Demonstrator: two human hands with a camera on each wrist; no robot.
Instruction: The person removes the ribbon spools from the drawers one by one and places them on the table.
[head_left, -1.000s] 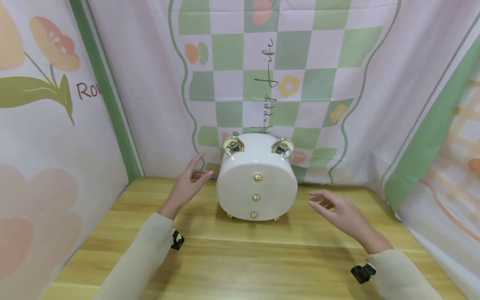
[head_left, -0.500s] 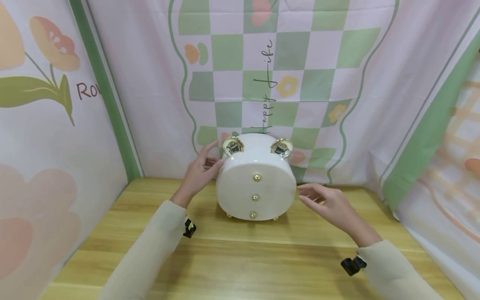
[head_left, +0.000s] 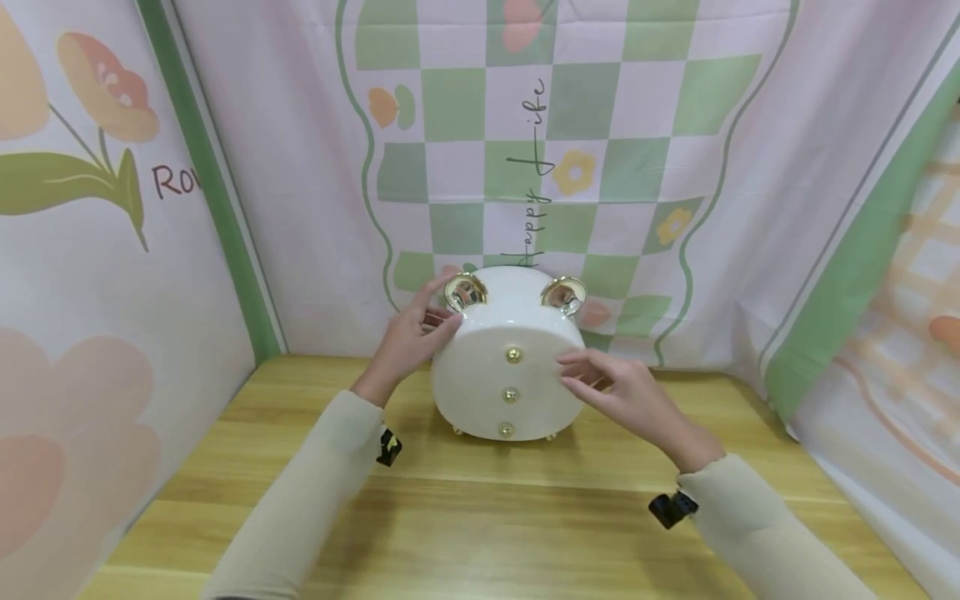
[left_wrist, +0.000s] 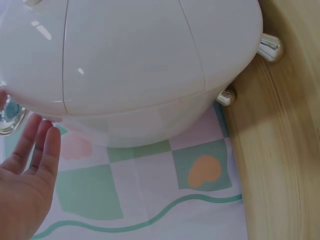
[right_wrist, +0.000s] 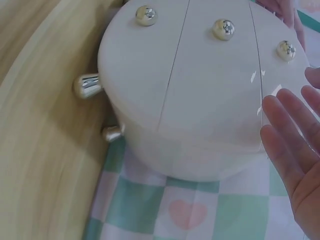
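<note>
A glossy white rounded storage box [head_left: 472, 379] with three drawer fronts stands on short gold feet [left_wrist: 270, 47]. Two gold ears [head_left: 564, 295] top it, and a gold knob [head_left: 513, 355] marks each drawer front. Thin seams divide the fronts in the wrist views. My left hand [head_left: 408, 343] is at the box's upper left side, fingertips right by the left ear, fingers loosely bent. In front of the right part of the face, my right hand [head_left: 633, 398] hovers with relaxed, spread fingers pointing toward the top knob. Neither hand grips anything.
The box stands at the back of a wooden table [head_left: 480, 533], close to a checkered fabric backdrop [head_left: 517, 167]. Printed curtains hang on the left [head_left: 90, 333] and right [head_left: 840, 358]. Small black cameras [head_left: 672, 507] sit at both wrists.
My left hand has moved right and up to the box's side by the ear. My right hand has come left from beside the box to in front of its face. The box has stayed put.
</note>
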